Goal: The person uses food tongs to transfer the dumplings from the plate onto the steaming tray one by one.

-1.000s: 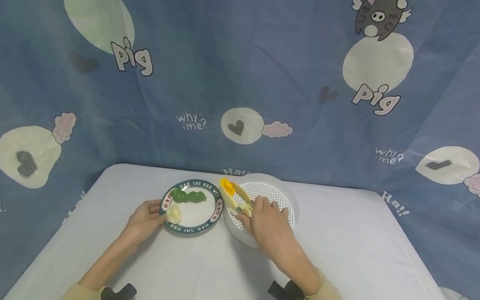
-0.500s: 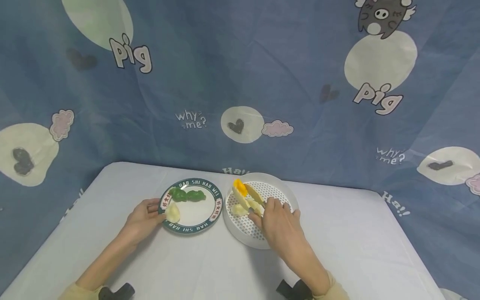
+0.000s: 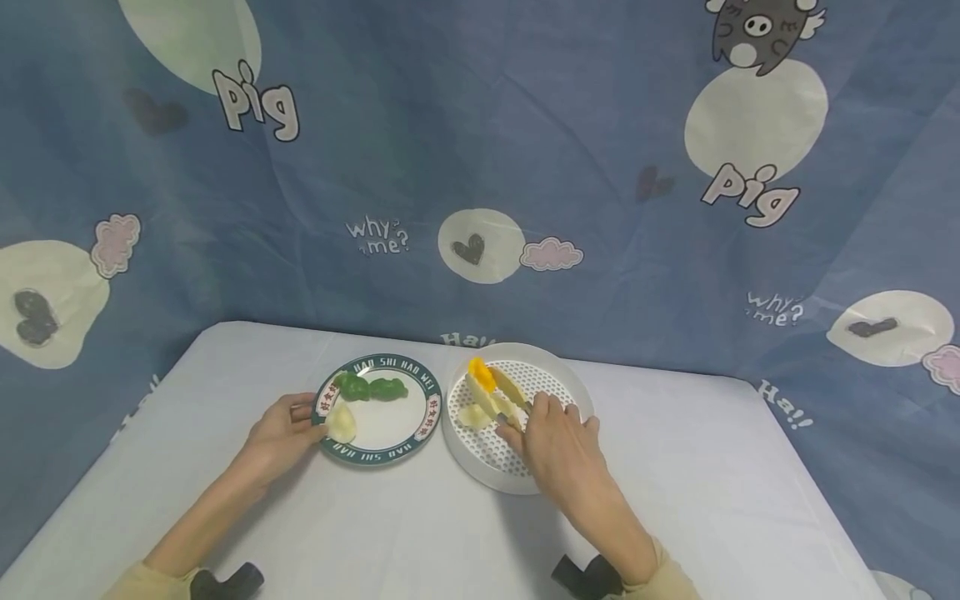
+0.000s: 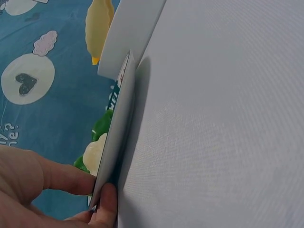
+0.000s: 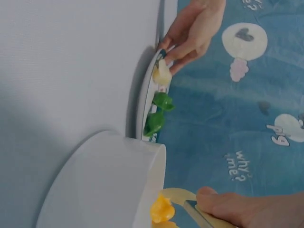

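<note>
My left hand (image 3: 279,440) pinches the left rim of a green-edged plate (image 3: 382,457), thumb above and fingers below in the left wrist view. On the plate lie two green dumpling-like pieces (image 5: 163,101) and one pale piece (image 3: 342,423). My right hand (image 3: 562,450) grips pale yellow tongs (image 3: 486,398) over a white round perforated steamer basket (image 3: 501,480). A bright orange-yellow lump (image 5: 162,209) shows between the tong tips. Below the tongs a pale lump (image 3: 472,417) lies on the perforated base, and another (image 3: 512,408) shows partly hidden between the tong arms.
The plate and basket stand side by side on a white-covered table (image 3: 405,533). Behind the table hangs a blue printed curtain (image 3: 600,292). The basket's tall white wall (image 5: 109,175) rises beside the plate.
My right hand and the tongs have shifted right over the basket, uncovering the pale lump on its base. In the last half second they barely move. My left hand stays on the plate rim.
</note>
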The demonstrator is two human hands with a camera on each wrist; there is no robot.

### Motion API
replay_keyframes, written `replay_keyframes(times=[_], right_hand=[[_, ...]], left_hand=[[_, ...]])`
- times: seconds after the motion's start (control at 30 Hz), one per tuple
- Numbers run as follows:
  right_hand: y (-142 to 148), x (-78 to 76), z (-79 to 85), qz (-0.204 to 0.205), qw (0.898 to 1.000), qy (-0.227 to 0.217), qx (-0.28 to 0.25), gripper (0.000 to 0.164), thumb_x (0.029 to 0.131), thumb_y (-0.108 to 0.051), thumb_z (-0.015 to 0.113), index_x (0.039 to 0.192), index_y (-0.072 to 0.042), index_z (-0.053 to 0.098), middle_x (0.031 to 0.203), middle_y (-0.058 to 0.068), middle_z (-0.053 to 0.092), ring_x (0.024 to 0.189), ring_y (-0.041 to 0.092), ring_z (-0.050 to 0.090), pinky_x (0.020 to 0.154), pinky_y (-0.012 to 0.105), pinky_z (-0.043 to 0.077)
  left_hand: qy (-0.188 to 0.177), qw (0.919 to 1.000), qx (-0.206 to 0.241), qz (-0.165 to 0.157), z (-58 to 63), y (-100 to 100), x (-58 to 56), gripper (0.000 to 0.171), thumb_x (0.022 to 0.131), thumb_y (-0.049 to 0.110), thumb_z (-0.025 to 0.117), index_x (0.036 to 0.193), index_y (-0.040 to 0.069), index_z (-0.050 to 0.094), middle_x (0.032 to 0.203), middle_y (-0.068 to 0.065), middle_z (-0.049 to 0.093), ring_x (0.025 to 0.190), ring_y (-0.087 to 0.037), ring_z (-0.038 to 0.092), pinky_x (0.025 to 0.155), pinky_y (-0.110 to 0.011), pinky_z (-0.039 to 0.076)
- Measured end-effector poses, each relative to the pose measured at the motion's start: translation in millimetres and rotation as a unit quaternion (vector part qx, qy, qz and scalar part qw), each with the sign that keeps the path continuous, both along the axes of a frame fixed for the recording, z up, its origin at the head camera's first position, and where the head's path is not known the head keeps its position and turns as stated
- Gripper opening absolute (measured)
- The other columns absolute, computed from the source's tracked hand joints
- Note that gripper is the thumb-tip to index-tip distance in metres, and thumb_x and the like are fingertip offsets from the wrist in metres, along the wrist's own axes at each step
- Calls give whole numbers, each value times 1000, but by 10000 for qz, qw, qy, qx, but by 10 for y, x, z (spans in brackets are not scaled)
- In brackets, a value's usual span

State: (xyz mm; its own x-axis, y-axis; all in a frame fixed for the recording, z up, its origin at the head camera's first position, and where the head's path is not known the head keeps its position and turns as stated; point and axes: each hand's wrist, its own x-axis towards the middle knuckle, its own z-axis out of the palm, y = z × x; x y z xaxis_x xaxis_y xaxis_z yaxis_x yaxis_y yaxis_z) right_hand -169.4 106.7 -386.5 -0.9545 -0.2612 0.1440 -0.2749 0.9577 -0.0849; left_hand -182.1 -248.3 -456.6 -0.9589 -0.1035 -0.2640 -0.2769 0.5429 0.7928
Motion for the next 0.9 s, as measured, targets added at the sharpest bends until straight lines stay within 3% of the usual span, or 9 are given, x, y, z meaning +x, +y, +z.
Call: replay_keyframes(times=[0.47,0.67,0.9], right_hand=[[-32,2,-4,-53,9999,74,-71,55,102,-56,67,97,-2,56,76,6,51,68,23,49,63,35,32],[-131,38,57,20,9993,-61,-357,58,100,-59,67,99,-2,58,78,5,53,72,23,52,67,39,36],[-347,73,109,206,9994,-79,-251,65,99,-64,66,106,1,60,82,6,55,76,23,53,74,51,49]], left_hand=[[-19,10000,44,55,-9,4,8,75,107,15,60,162,-17,20,157,-43,45,146,-55,52,116,-63,52],[5,10000,37,78,-12,-3,18,74,106,14,60,161,-18,22,155,-43,47,144,-55,53,116,-62,53],[26,9999,90,88,1,13,22,74,106,13,60,161,-18,21,155,-43,47,145,-55,53,116,-61,53]])
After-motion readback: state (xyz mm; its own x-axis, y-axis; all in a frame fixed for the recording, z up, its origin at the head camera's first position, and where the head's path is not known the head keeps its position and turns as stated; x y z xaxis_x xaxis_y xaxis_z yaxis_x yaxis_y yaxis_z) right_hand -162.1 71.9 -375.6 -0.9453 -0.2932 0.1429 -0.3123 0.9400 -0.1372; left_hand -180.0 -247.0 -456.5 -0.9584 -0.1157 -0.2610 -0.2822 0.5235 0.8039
